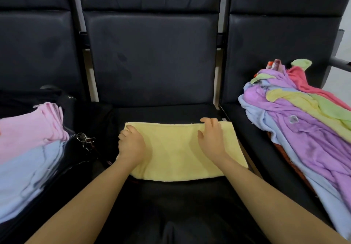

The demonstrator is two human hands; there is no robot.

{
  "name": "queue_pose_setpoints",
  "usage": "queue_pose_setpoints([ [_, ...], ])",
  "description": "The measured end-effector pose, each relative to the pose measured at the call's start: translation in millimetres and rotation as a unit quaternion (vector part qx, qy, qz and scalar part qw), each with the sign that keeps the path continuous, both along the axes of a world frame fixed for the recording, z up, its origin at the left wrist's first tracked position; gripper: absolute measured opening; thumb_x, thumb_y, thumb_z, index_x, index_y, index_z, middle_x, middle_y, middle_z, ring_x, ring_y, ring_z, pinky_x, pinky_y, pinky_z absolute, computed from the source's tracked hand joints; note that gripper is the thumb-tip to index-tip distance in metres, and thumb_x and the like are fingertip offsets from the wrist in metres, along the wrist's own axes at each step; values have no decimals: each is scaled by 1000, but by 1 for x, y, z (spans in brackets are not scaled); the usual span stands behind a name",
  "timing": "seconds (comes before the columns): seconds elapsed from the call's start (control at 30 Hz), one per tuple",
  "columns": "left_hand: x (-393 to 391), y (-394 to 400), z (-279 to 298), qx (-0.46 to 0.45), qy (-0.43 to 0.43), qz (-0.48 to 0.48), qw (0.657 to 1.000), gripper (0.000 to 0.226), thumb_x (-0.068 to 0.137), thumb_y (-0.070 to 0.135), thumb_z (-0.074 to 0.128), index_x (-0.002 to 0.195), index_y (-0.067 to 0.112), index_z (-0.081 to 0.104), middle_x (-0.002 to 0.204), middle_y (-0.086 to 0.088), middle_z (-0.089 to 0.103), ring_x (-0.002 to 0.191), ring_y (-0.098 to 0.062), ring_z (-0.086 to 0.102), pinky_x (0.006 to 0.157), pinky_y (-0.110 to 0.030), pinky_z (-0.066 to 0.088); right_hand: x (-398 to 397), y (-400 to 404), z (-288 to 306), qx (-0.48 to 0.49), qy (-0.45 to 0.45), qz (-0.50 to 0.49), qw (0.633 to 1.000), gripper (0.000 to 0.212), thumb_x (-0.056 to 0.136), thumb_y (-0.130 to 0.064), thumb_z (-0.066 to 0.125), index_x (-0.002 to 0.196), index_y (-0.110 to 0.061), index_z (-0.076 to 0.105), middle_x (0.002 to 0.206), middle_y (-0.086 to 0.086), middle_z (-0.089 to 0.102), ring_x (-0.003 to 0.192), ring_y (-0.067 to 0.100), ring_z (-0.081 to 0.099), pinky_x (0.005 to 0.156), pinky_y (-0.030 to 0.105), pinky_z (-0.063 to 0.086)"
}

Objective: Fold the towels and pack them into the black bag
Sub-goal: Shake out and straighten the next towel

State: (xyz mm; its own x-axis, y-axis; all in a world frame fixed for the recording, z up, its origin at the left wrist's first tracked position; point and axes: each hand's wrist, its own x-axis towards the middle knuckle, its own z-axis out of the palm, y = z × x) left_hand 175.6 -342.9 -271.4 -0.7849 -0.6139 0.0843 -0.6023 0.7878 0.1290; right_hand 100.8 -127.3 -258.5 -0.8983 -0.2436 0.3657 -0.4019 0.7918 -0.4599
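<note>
The yellow towel (pixel 182 148) lies flat on the middle seat (pixel 171 196), dead ahead. My left hand (pixel 131 147) curls at its 9 o'clock edge; my right hand (pixel 212 139) presses it with spread fingers. I should square the corners before folding.

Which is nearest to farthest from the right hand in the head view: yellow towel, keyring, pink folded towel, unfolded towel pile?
1. yellow towel: on the middle seat, directly under the right hand.
2. unfolded towel pile: on the right seat.
3. keyring: left, on the black bag, beyond the left hand.
4. pink folded towel: far left, on top in the bag.
</note>
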Motion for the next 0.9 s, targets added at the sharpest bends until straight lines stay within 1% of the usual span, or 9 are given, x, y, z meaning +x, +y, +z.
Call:
queue_pose_setpoints([
  [0.07,5,3,-1,-8,-18,-5,1000,59,96,11,36,144,-6,6,137,-28,34,122,-34,42,96,-33,44,10,-6,-5,10,-49,52,997,40,98,-21,47,137,-18,41,132,4,43,116,21,44,95,27,34],
  [0.17,11,8,1,-20,-31,-12,999,59,96,10,36,145,-3,7,133,-25,37,117,-32,44,91,-31,45,22,-1,-16,131,-77,86,985,47,101,-37,32,148,-32,24,144,3,32,127,22,34,105,37,27],
  [0.27,21,18,1,-39,-49,-30,998,57,95,11,38,144,1,11,130,-23,41,113,-31,48,86,-30,46,25,15,-18,194,-77,83,974,48,102,-43,26,149,-38,19,151,3,24,137,24,24,111,40,18],
  [0.5,37,33,-8,-123,-110,-54,985,58,99,25,30,148,6,5,127,-18,47,111,-28,49,88,-31,40,30,33,-17,303,-42,59,950,48,101,-45,25,148,-40,17,154,4,19,138,26,20,111,43,15],
  [0.6,44,39,-11,-139,-113,-83,980,58,97,19,32,148,7,6,124,-16,50,111,-28,48,93,-34,38,35,34,-18,336,-41,64,939,52,100,-50,20,149,-39,11,155,6,14,139,28,17,111,46,13],
  [0.7,50,43,-13,-129,-85,-107,982,57,95,8,35,146,7,10,119,-14,50,107,-28,49,95,-37,37,38,33,-18,351,-45,68,933,53,99,-51,17,150,-39,5,156,8,11,139,30,15,112,48,12],
  [0.8,51,42,-4,-135,-40,-120,983,54,94,6,39,143,9,17,113,-12,48,87,-21,52,85,-32,40,41,31,-17,360,-77,80,926,56,97,-57,14,149,-43,-5,158,13,-1,144,35,1,113,53,4],
  [0.83,51,41,2,-135,-29,-126,982,53,93,6,41,141,9,19,114,-12,47,79,-19,51,79,-29,40,42,29,-18,361,-90,86,924,58,96,-60,13,148,-46,-8,158,15,-7,145,36,-6,113,55,-1],
  [0.9,52,37,15,-168,-24,-126,977,52,92,7,47,139,9,24,120,-16,47,71,-17,51,68,-26,41,45,20,-20,363,-113,98,920,60,93,-66,11,146,-49,-11,157,15,-19,144,37,-16,111,58,-10],
])
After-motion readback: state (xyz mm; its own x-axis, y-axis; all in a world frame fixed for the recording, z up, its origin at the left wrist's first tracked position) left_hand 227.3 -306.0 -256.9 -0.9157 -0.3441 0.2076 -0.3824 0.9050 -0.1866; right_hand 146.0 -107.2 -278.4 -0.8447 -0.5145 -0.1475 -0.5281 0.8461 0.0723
